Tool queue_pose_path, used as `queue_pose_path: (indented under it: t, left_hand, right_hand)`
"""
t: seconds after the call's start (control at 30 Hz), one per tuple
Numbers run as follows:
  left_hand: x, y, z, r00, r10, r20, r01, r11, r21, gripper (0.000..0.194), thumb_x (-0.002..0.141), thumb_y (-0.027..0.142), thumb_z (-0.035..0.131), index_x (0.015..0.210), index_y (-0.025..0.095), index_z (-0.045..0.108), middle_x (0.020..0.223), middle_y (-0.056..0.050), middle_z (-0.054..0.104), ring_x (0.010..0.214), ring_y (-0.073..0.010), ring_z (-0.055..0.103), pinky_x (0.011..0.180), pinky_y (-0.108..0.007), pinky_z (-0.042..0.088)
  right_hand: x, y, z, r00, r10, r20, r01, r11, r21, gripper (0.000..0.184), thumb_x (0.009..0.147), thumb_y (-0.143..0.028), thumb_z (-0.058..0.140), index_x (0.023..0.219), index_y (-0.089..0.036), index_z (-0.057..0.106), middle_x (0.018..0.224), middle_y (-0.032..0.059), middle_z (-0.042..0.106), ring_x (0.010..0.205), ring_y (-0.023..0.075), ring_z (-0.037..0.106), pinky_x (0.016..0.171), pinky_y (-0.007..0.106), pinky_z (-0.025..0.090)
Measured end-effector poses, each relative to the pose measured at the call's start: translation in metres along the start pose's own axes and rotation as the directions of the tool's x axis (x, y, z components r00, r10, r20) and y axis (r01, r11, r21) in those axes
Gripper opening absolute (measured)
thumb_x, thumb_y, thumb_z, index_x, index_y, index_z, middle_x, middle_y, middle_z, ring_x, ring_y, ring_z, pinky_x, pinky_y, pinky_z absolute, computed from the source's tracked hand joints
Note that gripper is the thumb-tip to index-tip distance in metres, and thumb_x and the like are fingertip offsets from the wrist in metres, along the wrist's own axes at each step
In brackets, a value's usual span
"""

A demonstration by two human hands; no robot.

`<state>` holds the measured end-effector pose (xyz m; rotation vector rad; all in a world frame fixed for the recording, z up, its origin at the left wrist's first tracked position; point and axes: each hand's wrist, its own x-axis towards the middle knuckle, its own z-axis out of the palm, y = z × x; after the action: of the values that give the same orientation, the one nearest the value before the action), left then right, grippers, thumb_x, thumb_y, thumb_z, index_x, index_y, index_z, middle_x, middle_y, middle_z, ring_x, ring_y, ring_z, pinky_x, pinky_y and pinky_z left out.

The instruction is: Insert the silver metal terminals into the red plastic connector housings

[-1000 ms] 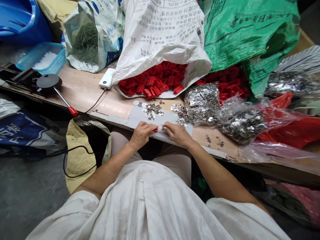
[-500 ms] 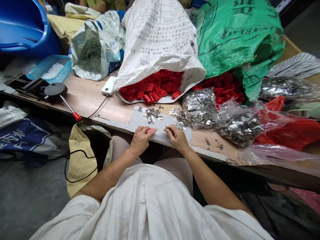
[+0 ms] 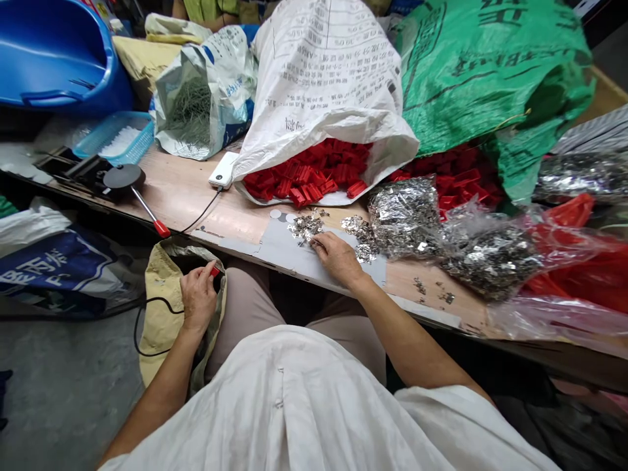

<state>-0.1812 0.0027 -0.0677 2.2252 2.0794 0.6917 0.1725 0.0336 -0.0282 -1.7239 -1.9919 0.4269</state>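
My left hand point(image 3: 199, 294) is over the mouth of a yellow sack point(image 3: 164, 275) beside my leg. A small red plastic piece point(image 3: 214, 271) shows at its fingertips. My right hand point(image 3: 339, 260) rests on the grey sheet point(image 3: 289, 252) at the table edge, its fingers pinched together by a loose pile of small metal clips point(image 3: 308, 226). Whatever sits between those fingertips is too small to make out. A second pile of shiny metal clips point(image 3: 360, 229) lies just beyond the right hand.
A white sack point(image 3: 324, 72) spills red plastic pieces point(image 3: 314, 173); a green sack point(image 3: 471, 85) stands to its right. Clear bags of metal parts point(image 3: 405, 216) lie at right. At left are a lever tool with a red grip point(image 3: 161, 227), a white power bank point(image 3: 223, 171) and a blue basket point(image 3: 140, 140).
My left hand has moved left and down from the table edge to the yellow sack, with the red piece. My right hand has shifted slightly forward to the metal clips. The view has turned a little.
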Motion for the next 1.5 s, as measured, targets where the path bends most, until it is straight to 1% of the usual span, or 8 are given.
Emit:
queue_pose_path:
  t: [0.23, 0.53, 0.73, 0.97, 1.1, 1.27, 1.4, 1.5]
  left_hand:
    - [-0.006, -0.011, 0.019, 0.997, -0.076, 0.028, 0.076, 0.997, -0.005, 0.041, 0.088, 0.018, 0.042, 0.125, 0.018, 0.060, 0.111, -0.014, 0.060, 0.110, -0.0270, 0.052, 0.099, -0.045, 0.036]
    - [0.007, 0.024, 0.010, 0.997, 0.014, -0.082, -0.021, 0.996, -0.084, 0.039, 0.092, 0.024, 0.042, 0.127, 0.019, 0.057, 0.119, -0.012, 0.059, 0.116, -0.0243, 0.050, 0.105, -0.041, 0.033]
    - [0.031, 0.065, 0.010, 0.982, 0.147, -0.118, -0.165, 0.974, -0.158, 0.038, 0.093, 0.027, 0.045, 0.128, 0.019, 0.057, 0.120, -0.012, 0.059, 0.115, -0.0253, 0.049, 0.105, -0.042, 0.034]
    - [0.112, 0.137, 0.043, 0.925, 0.348, -0.155, -0.377, 0.894, -0.244, 0.050, 0.084, 0.025, 0.061, 0.133, 0.019, 0.052, 0.126, -0.013, 0.056, 0.117, -0.0284, 0.045, 0.103, -0.044, 0.036]
    - [0.155, 0.172, 0.072, 0.929, 0.368, -0.052, -0.370, 0.905, -0.211, 0.059, 0.077, 0.028, 0.070, 0.133, 0.018, 0.053, 0.126, -0.015, 0.055, 0.114, -0.0323, 0.043, 0.098, -0.046, 0.038]
    - [0.177, 0.206, 0.086, 0.947, 0.282, 0.151, -0.281, 0.959, -0.026, 0.061, 0.080, 0.042, 0.067, 0.136, 0.030, 0.049, 0.120, -0.014, 0.053, 0.109, -0.0337, 0.047, 0.090, -0.046, 0.040]
    - [0.183, 0.218, 0.089, 0.953, 0.225, 0.205, -0.239, 0.970, 0.043, 0.052, 0.086, 0.039, 0.060, 0.136, 0.032, 0.048, 0.119, -0.013, 0.051, 0.107, -0.0314, 0.051, 0.088, -0.041, 0.041]
    - [0.187, 0.216, 0.090, 0.953, 0.220, 0.210, -0.222, 0.975, -0.013, 0.042, 0.091, 0.033, 0.051, 0.133, 0.030, 0.051, 0.113, -0.012, 0.053, 0.102, -0.0287, 0.055, 0.085, -0.037, 0.042]
  right_hand:
    - [-0.006, 0.020, -0.011, 1.000, 0.006, -0.003, -0.006, 0.998, 0.062, 0.022, 0.091, -0.022, 0.046, 0.104, -0.021, 0.064, 0.107, 0.0084, 0.067, 0.097, 0.0212, 0.061, 0.086, 0.034, 0.046]
    - [-0.008, 0.022, -0.010, 1.000, 0.009, -0.015, -0.008, 0.999, 0.045, 0.021, 0.091, -0.021, 0.047, 0.102, -0.021, 0.064, 0.104, 0.0085, 0.066, 0.095, 0.0216, 0.060, 0.084, 0.034, 0.046]
    - [-0.009, 0.016, -0.002, 0.999, 0.033, -0.041, -0.032, 0.999, 0.022, 0.021, 0.092, -0.022, 0.046, 0.104, -0.021, 0.063, 0.105, 0.0083, 0.067, 0.095, 0.0218, 0.061, 0.083, 0.033, 0.046]
    - [-0.020, 0.014, 0.012, 0.982, 0.046, -0.184, -0.041, 0.999, 0.031, 0.025, 0.095, -0.027, 0.044, 0.112, -0.020, 0.061, 0.105, 0.0088, 0.067, 0.093, 0.0213, 0.063, 0.083, 0.032, 0.047]
    - [-0.022, 0.015, 0.014, 0.971, 0.036, -0.235, -0.025, 0.998, 0.052, 0.028, 0.097, -0.031, 0.040, 0.114, -0.019, 0.060, 0.108, 0.0099, 0.067, 0.097, 0.0211, 0.063, 0.083, 0.031, 0.047]
    - [-0.019, 0.017, 0.015, 0.950, 0.042, -0.308, -0.001, 0.991, 0.131, 0.026, 0.097, -0.032, 0.043, 0.110, -0.020, 0.062, 0.105, 0.0084, 0.069, 0.095, 0.0205, 0.064, 0.084, 0.032, 0.049]
    - [-0.018, 0.019, 0.016, 0.940, 0.042, -0.337, 0.017, 0.985, 0.172, 0.025, 0.096, -0.033, 0.045, 0.108, -0.020, 0.063, 0.104, 0.0071, 0.071, 0.091, 0.0204, 0.066, 0.083, 0.032, 0.050]
    - [-0.018, 0.019, 0.016, 0.940, 0.058, -0.336, 0.008, 0.981, 0.193, 0.025, 0.095, -0.033, 0.046, 0.107, -0.020, 0.064, 0.103, 0.0065, 0.071, 0.090, 0.0201, 0.066, 0.083, 0.032, 0.050]
